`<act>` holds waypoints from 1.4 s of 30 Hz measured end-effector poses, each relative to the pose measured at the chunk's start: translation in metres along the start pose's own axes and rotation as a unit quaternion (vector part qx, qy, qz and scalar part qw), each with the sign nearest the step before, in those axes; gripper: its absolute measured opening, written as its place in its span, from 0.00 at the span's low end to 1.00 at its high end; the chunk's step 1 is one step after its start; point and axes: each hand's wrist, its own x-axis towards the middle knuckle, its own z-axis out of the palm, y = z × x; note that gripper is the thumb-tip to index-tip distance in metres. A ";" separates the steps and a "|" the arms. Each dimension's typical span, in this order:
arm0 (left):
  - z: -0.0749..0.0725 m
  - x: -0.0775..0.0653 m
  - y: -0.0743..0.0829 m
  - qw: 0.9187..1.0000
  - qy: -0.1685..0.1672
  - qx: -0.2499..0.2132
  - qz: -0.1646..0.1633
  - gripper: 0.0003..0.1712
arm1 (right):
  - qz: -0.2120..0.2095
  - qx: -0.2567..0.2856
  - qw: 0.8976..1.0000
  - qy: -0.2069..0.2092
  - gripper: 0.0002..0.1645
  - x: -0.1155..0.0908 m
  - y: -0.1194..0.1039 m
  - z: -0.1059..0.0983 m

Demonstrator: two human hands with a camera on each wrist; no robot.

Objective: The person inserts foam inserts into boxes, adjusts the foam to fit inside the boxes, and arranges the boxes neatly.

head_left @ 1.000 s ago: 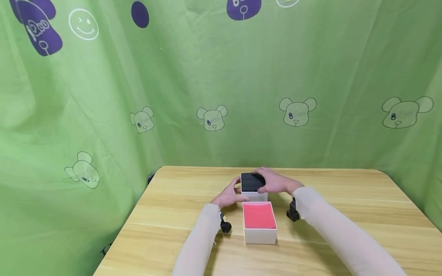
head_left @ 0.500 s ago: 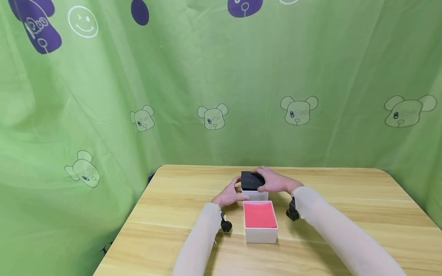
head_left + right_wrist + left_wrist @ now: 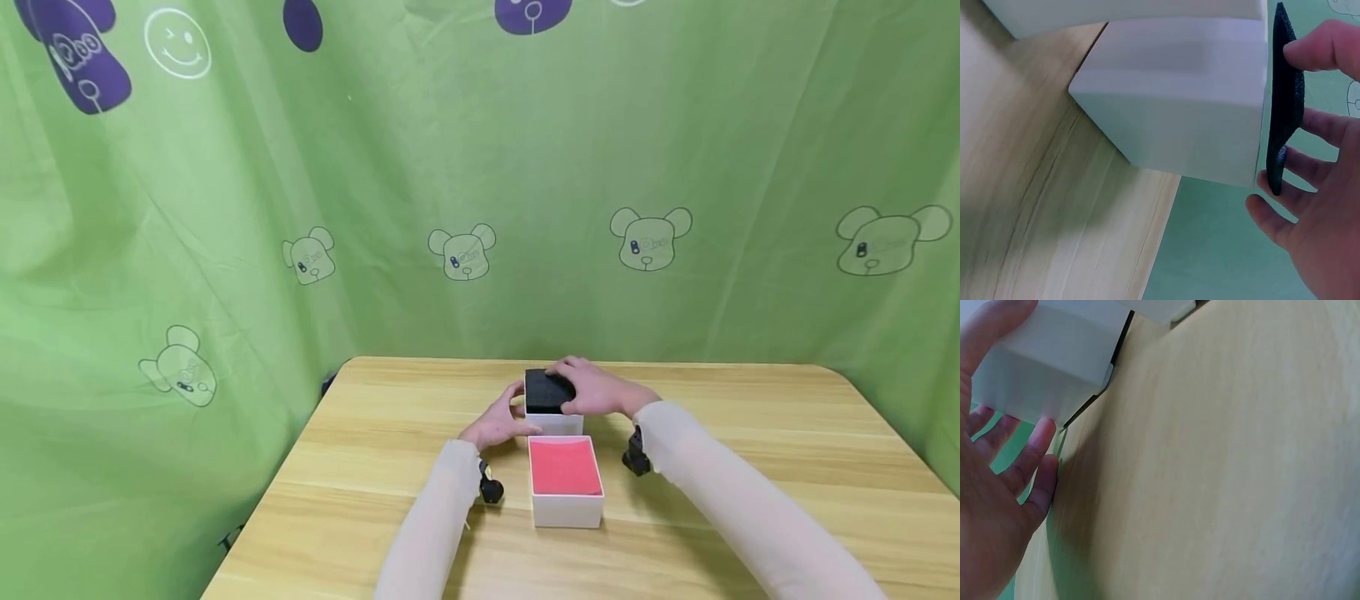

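A white box [image 3: 555, 426] stands toward the back of the table, and my left hand [image 3: 498, 423] holds its left side. In the left wrist view, the thumb lies along one face of the box [image 3: 1060, 344] and fingertips touch another. My right hand [image 3: 600, 393] pinches a thin black foam sheet [image 3: 544, 397] at the box's top. In the right wrist view this sheet [image 3: 1286, 81] is slightly bent between thumb and fingers, and a narrow gap separates it from the box's rim. The box's inside is hidden.
Just in front stands a second white box [image 3: 567, 512], open at the top, with a red sheet [image 3: 564, 468] inside. Both boxes are on a wooden table [image 3: 360, 467]. Behind it hangs a green curtain [image 3: 555, 317] with bear prints.
The black foam sheet shifts very slightly at the box's top with my right hand. My left hand keeps its hold, and the front box stays put.
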 end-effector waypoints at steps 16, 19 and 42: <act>0.000 0.000 0.001 1.000 -0.010 -0.022 -0.004 0.55 | -0.022 0.017 1.000 0.004 0.39 -0.003 0.005 0.007; 0.000 0.000 0.001 1.000 -0.006 -0.011 -0.015 0.55 | -0.028 0.021 0.999 0.003 0.37 -0.004 0.005 0.008; -0.001 0.000 0.000 1.000 -0.003 -0.017 -0.020 0.55 | -0.076 0.014 0.997 -0.001 0.29 0.000 0.010 0.015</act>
